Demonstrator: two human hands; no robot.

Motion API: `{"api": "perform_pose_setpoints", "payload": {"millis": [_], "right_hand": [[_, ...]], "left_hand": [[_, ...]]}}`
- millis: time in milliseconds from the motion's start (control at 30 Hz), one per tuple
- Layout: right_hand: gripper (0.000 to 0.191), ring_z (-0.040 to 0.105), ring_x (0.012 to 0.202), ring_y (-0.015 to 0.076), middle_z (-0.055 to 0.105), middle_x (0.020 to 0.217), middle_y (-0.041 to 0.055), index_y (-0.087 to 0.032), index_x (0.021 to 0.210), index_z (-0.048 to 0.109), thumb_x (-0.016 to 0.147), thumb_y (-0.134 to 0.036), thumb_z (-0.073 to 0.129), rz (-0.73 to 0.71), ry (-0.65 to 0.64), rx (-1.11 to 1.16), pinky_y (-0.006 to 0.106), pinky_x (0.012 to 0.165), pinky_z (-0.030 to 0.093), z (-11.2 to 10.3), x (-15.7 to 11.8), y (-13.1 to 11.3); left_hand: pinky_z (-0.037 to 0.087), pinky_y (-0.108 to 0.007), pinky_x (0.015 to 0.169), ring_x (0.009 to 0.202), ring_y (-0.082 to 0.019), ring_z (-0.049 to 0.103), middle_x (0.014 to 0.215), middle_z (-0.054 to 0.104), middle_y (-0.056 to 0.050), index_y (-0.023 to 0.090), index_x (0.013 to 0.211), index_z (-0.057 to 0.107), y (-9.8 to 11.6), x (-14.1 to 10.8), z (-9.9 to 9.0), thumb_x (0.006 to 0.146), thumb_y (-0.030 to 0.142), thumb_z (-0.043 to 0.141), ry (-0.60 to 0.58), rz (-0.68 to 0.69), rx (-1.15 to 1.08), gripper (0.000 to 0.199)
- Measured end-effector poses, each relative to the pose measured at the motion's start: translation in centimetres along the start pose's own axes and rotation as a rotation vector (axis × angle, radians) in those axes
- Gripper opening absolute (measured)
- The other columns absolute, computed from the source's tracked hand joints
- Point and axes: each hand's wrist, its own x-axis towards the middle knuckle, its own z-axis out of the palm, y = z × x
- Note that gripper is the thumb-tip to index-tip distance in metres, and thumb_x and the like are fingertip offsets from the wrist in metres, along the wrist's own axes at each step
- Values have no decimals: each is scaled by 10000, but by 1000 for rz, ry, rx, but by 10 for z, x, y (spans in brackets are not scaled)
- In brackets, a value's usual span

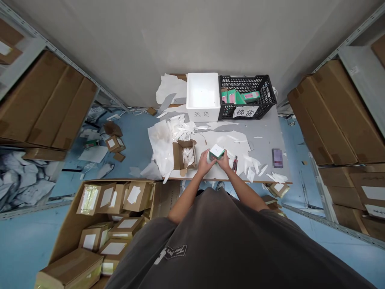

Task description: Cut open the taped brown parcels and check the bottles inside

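Observation:
Between my two hands is a small green and white box (217, 151), its white face turned up, held above the front part of the table. My left hand (205, 163) grips its left side and my right hand (224, 161) its right side, fingers closed round it. Left of my hands stands an open cardboard box (177, 156) with crumpled white paper (188, 156) inside. A red and black utility knife (235, 163) lies on the table just right of my right hand.
At the table's back stand a white foam box (203, 114) and a black crate (264, 96) containing green and pink packages (232, 97). Paper scraps (180, 126) cover the left side; a phone (277, 158) lies right. A large carton of parcels (69, 204) stands lower left; shelves flank both sides.

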Motion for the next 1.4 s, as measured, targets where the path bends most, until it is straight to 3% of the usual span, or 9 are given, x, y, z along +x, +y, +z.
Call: {"api": "perform_pose_setpoints", "payload": {"millis": [167, 333, 500, 633, 867, 1000, 1200, 1300, 1400], "right_hand": [[583, 723, 1067, 310, 752, 1167, 116, -192, 1303, 544, 774, -373, 710, 78, -76, -154, 427, 995, 576, 22, -15, 33], [882, 665, 1328, 358, 663, 1471, 181, -175, 1535, 481, 738, -390, 791, 50, -171, -178, 500, 1147, 531, 14, -20, 51], [1183, 410, 1612, 393, 453, 1721, 160, -233, 1673, 427, 619, -382, 943, -73, -414, -99, 552, 1325, 357, -15, -3, 55], [1251, 407, 1612, 425, 460, 1727, 128, -296, 1687, 436, 565, -356, 986, -95, -581, -98, 591, 1325, 348, -25, 8, 52], [1095, 511, 1542, 387, 512, 1660, 178, -256, 1619, 458, 647, -395, 943, -67, -499, -44, 552, 1243, 463, -6, 2, 56], [978, 626, 1368, 368, 610, 1535, 154, -264, 1508, 522, 659, -499, 947, -78, -403, -78, 553, 1179, 510, 3, 1, 59], [866, 653, 1273, 359, 657, 1447, 150, -244, 1441, 574, 690, -498, 924, -111, -380, -106, 504, 1132, 529, 4, 1, 61], [847, 664, 1259, 349, 672, 1429, 135, -244, 1457, 567, 714, -484, 895, -113, -412, -109, 496, 1108, 545, 5, 0, 64], [878, 680, 1247, 351, 673, 1440, 128, -262, 1482, 560, 700, -454, 909, -81, -402, -118, 498, 1082, 561, 7, -1, 66]], "left_hand": [[428, -491, 1246, 1478, -385, 512, 1585, 536, -210, 168, 1649, 458, 9, 22, 19, 885, 380, 835, -112, -20, 254, 878], [464, -470, 1224, 1436, -366, 558, 1556, 566, -206, 150, 1646, 457, -3, 29, 19, 846, 260, 825, -173, -24, 319, 888], [458, -542, 1247, 1463, -366, 553, 1545, 609, -170, 194, 1549, 591, -8, 47, -5, 758, 147, 842, -523, 231, 278, 830], [391, -560, 1308, 1528, -339, 497, 1605, 581, -112, 247, 1415, 705, 4, 58, -18, 706, -30, 757, -672, 416, 362, 763], [385, -550, 1318, 1621, -335, 379, 1761, 402, -64, 285, 1357, 738, 10, 46, -32, 695, -108, 652, -693, 416, 412, 774], [349, -578, 1330, 1644, -377, 336, 1777, 370, -98, 303, 1574, 591, 5, 27, -31, 740, -31, 716, -590, 296, 394, 907], [425, -543, 1281, 1547, -362, 492, 1629, 562, -182, 200, 1598, 547, 1, 12, -24, 881, 203, 779, -400, 205, 349, 753], [497, -481, 1213, 1415, -329, 627, 1497, 692, -144, 217, 1522, 632, 4, 22, -30, 1047, 357, 631, -360, 103, 248, 495], [551, -450, 1124, 1298, -314, 688, 1452, 715, -133, 229, 1568, 600, 12, 38, -31, 1075, 324, 572, -211, -36, 244, 503]]}}
